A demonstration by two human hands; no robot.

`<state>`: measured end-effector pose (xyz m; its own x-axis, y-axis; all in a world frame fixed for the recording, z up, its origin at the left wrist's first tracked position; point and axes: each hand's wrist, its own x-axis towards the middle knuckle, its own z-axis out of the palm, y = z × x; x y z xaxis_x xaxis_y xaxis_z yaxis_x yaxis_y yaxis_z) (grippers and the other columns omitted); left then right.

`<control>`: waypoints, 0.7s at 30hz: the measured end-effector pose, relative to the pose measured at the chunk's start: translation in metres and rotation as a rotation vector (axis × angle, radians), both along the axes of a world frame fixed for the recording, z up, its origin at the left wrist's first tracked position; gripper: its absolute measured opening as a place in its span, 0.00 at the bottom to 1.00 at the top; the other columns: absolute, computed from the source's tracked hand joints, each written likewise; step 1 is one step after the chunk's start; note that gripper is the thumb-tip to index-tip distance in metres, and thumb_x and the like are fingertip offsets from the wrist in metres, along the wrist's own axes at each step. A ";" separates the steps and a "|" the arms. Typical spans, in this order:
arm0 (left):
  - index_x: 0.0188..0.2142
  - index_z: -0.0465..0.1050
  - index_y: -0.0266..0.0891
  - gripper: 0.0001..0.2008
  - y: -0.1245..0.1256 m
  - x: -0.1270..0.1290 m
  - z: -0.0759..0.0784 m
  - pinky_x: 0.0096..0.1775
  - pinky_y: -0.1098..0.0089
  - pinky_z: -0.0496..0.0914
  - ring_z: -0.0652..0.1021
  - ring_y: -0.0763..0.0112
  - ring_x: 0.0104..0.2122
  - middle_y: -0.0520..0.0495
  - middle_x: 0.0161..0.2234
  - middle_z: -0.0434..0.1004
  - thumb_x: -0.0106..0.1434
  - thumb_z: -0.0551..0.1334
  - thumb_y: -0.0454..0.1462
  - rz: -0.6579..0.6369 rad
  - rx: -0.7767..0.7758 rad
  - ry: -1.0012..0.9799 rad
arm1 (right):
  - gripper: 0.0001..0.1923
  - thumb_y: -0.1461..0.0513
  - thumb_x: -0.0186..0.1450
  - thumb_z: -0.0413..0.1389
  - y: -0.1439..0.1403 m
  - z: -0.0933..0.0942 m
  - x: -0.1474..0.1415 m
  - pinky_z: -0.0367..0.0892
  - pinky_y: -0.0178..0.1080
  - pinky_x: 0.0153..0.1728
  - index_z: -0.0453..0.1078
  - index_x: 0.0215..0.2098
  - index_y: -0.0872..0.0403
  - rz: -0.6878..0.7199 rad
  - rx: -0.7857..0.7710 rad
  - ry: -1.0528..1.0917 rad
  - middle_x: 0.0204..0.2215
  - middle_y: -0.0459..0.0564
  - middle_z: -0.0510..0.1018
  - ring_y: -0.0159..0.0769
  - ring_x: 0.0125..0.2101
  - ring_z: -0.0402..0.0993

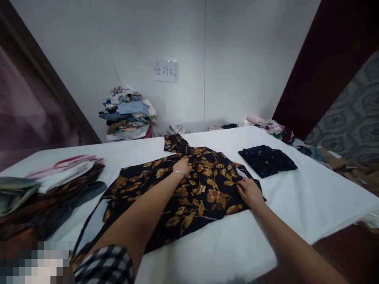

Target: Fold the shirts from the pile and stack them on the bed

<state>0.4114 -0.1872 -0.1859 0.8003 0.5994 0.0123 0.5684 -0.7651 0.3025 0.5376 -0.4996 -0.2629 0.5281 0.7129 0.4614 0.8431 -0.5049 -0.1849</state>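
A black shirt [213, 195] with gold and brown flowers lies spread over the white-covered table, its short sleeve or collar end pointing toward the wall. My left hand [183, 167], with a thin bracelet at the wrist, is on the middle of the shirt; its fingers are bent and closed on the fabric, their tips partly hidden. At the shirt's right edge, my right hand [250, 192] pinches the cloth between thumb and fingers. To the right of it lies a folded dark navy garment [266, 161] with small spots.
Folded clothes [71, 175] are stacked on the table's left side. A tall pile of clothes [128, 112] stands against the wall, below a paper sign [166, 71]. More garments [269, 125] lie beyond the table's far right edge, and cardboard boxes [334, 159] stand to the right.
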 end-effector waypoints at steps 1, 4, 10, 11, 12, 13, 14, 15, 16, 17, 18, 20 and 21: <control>0.44 0.73 0.39 0.14 0.000 0.013 -0.004 0.45 0.60 0.68 0.76 0.51 0.46 0.36 0.45 0.77 0.58 0.62 0.39 0.000 -0.007 0.006 | 0.14 0.60 0.68 0.48 0.000 0.001 -0.001 0.63 0.40 0.40 0.75 0.38 0.55 -0.002 0.006 0.003 0.33 0.53 0.74 0.39 0.35 0.68; 0.44 0.73 0.38 0.15 0.001 0.041 -0.014 0.45 0.58 0.69 0.77 0.55 0.43 0.38 0.43 0.77 0.57 0.63 0.39 0.000 -0.029 0.010 | 0.13 0.61 0.68 0.48 0.001 0.002 -0.002 0.63 0.40 0.40 0.75 0.39 0.55 -0.007 0.010 0.018 0.34 0.52 0.74 0.39 0.36 0.68; 0.40 0.77 0.38 0.13 0.004 0.069 -0.016 0.47 0.63 0.67 0.78 0.59 0.44 0.40 0.41 0.80 0.61 0.55 0.34 -0.005 -0.084 -0.187 | 0.12 0.60 0.68 0.48 0.002 0.004 -0.003 0.63 0.41 0.40 0.74 0.39 0.53 -0.023 0.009 0.063 0.35 0.53 0.73 0.40 0.36 0.68; 0.42 0.77 0.39 0.14 0.004 0.073 -0.012 0.47 0.64 0.68 0.78 0.60 0.44 0.40 0.42 0.80 0.61 0.54 0.33 -0.001 -0.093 -0.243 | 0.12 0.60 0.68 0.48 0.002 0.005 -0.003 0.63 0.41 0.41 0.74 0.39 0.52 -0.023 0.009 0.070 0.35 0.53 0.73 0.40 0.36 0.68; 0.43 0.77 0.38 0.16 0.004 0.077 -0.008 0.47 0.64 0.69 0.78 0.61 0.43 0.41 0.42 0.80 0.61 0.53 0.33 0.002 -0.100 -0.301 | 0.12 0.60 0.68 0.48 0.003 0.006 -0.003 0.64 0.41 0.41 0.74 0.39 0.52 -0.024 0.010 0.075 0.35 0.53 0.73 0.41 0.36 0.68; 0.45 0.76 0.38 0.17 0.004 0.080 -0.002 0.47 0.64 0.69 0.78 0.61 0.43 0.41 0.42 0.80 0.61 0.52 0.32 0.005 -0.107 -0.357 | 0.13 0.60 0.68 0.48 0.003 0.006 -0.003 0.64 0.41 0.41 0.74 0.39 0.52 -0.024 0.011 0.080 0.35 0.53 0.73 0.41 0.36 0.68; 0.46 0.75 0.37 0.18 0.002 0.081 0.005 0.46 0.65 0.70 0.78 0.63 0.43 0.41 0.43 0.80 0.62 0.51 0.32 0.004 -0.113 -0.409 | 0.13 0.60 0.67 0.48 0.003 0.007 -0.004 0.64 0.42 0.41 0.74 0.39 0.52 -0.023 0.012 0.086 0.35 0.53 0.74 0.41 0.37 0.68; 0.47 0.74 0.36 0.19 0.000 0.081 0.013 0.46 0.65 0.70 0.78 0.64 0.43 0.42 0.43 0.80 0.63 0.49 0.31 0.002 -0.118 -0.453 | 0.13 0.60 0.67 0.48 0.003 0.007 -0.004 0.63 0.42 0.41 0.74 0.39 0.52 -0.023 0.012 0.091 0.35 0.53 0.74 0.41 0.37 0.68; 0.48 0.72 0.35 0.19 -0.004 0.078 0.022 0.46 0.66 0.71 0.78 0.66 0.43 0.42 0.43 0.80 0.64 0.47 0.31 -0.005 -0.122 -0.501 | 0.12 0.61 0.67 0.48 0.003 0.008 -0.004 0.63 0.42 0.41 0.74 0.39 0.52 -0.024 0.012 0.094 0.35 0.53 0.74 0.41 0.37 0.68; 0.50 0.71 0.35 0.20 -0.008 0.073 0.031 0.46 0.67 0.71 0.78 0.67 0.43 0.43 0.44 0.79 0.64 0.46 0.32 -0.022 -0.121 -0.560 | 0.12 0.61 0.67 0.48 0.003 0.008 -0.004 0.63 0.42 0.41 0.74 0.39 0.51 -0.025 0.013 0.097 0.35 0.53 0.74 0.41 0.37 0.68; 0.51 0.69 0.35 0.20 -0.014 0.063 0.040 0.47 0.67 0.71 0.78 0.68 0.44 0.43 0.45 0.79 0.65 0.45 0.32 -0.054 -0.107 -0.629 | 0.12 0.61 0.67 0.48 0.003 0.008 -0.004 0.63 0.42 0.41 0.74 0.39 0.51 -0.027 0.014 0.098 0.35 0.53 0.74 0.41 0.37 0.68; 0.52 0.68 0.37 0.19 -0.028 0.034 0.056 0.51 0.65 0.69 0.76 0.68 0.48 0.44 0.49 0.77 0.66 0.46 0.34 -0.174 -0.035 -0.752 | 0.12 0.61 0.67 0.48 0.003 0.008 -0.004 0.63 0.41 0.41 0.74 0.39 0.52 -0.028 0.011 0.095 0.35 0.53 0.74 0.41 0.37 0.68; 0.52 0.68 0.39 0.18 -0.037 0.014 0.061 0.55 0.62 0.67 0.74 0.67 0.52 0.44 0.52 0.75 0.66 0.47 0.35 -0.269 0.020 -0.770 | 0.12 0.61 0.67 0.48 0.002 0.008 -0.003 0.63 0.41 0.41 0.75 0.39 0.52 -0.029 0.006 0.093 0.35 0.53 0.74 0.41 0.37 0.68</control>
<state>0.4256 -0.2240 -0.1252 0.6797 0.3815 0.6264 0.0024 -0.8553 0.5182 0.5341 -0.4972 -0.2547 0.5891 0.6942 0.4137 0.8074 -0.5271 -0.2651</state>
